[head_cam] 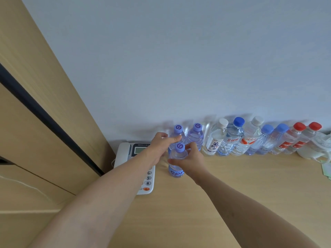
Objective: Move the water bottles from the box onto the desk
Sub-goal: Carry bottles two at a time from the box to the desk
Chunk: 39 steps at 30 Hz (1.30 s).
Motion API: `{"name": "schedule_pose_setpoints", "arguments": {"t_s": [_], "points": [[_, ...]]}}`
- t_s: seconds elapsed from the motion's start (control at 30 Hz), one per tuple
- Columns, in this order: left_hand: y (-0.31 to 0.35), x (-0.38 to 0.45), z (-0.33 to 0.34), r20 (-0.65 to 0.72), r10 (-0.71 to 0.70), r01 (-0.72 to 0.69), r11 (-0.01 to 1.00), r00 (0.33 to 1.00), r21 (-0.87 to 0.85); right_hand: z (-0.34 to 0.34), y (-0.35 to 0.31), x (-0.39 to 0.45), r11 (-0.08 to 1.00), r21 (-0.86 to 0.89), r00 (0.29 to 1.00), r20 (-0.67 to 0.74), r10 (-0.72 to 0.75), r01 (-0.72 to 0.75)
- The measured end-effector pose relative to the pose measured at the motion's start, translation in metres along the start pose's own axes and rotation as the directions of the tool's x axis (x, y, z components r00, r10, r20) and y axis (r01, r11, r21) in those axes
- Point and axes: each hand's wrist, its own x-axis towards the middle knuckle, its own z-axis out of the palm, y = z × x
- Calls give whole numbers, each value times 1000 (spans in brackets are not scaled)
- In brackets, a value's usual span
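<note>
the right hand (pixel 192 162) grips the front bottle (pixel 176 162), upright on the desk (pixel 250 185), fingers curled round its shoulder. the left hand (pixel 160 146) pinches the back bottle (pixel 177 134) beside the phone (pixel 129 151).

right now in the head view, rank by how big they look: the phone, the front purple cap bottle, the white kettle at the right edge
1. phone, though arms cover part
2. front purple cap bottle
3. white kettle, cut off by the frame edge, so its rank against the bottle is unsure

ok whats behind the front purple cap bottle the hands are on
Behind the front purple-cap bottle stand two more purple-cap bottles against the wall. The left hand covers most of the left one's body. The right hand grips the front bottle.
</note>
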Motion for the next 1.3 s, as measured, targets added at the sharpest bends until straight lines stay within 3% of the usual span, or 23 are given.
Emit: {"name": "schedule_pose_setpoints", "arguments": {"t_s": [0.2,0.4,0.5,0.63,0.83,1.03,1.1,1.17,1.3], "points": [[-5,-10,-16,-68,27,-24,999,997,48,1,0,-5,998,-54,999,38,-16,18],[2,-29,-21,-145,184,-156,970,972,185,-5,-10,-20,989,-144,999,33,-31,35],[4,-41,-19,-144,303,-241,910,942,339,-11,-13,-32,986,-163,999,-18,-48,45],[2,-65,-10,-124,491,-317,715,862,624,-25,-13,-53,979,-198,993,-97,-69,49],[-9,-104,19,50,680,-475,456,732,753,-56,-3,-100,949,-314,972,-219,-86,13],[-12,-135,78,284,726,-625,249,626,740,-107,28,-143,917,-388,926,-371,-65,-91],[-17,-142,104,386,712,-636,112,587,763,-125,46,-155,891,-429,912,-408,-45,-149],[-29,-156,132,472,649,-639,28,596,769,-139,66,-172,880,-428,902,-432,2,-207],[-55,-190,192,547,507,-666,74,666,742,-182,108,-218,878,-369,866,-492,93,-304]]}}
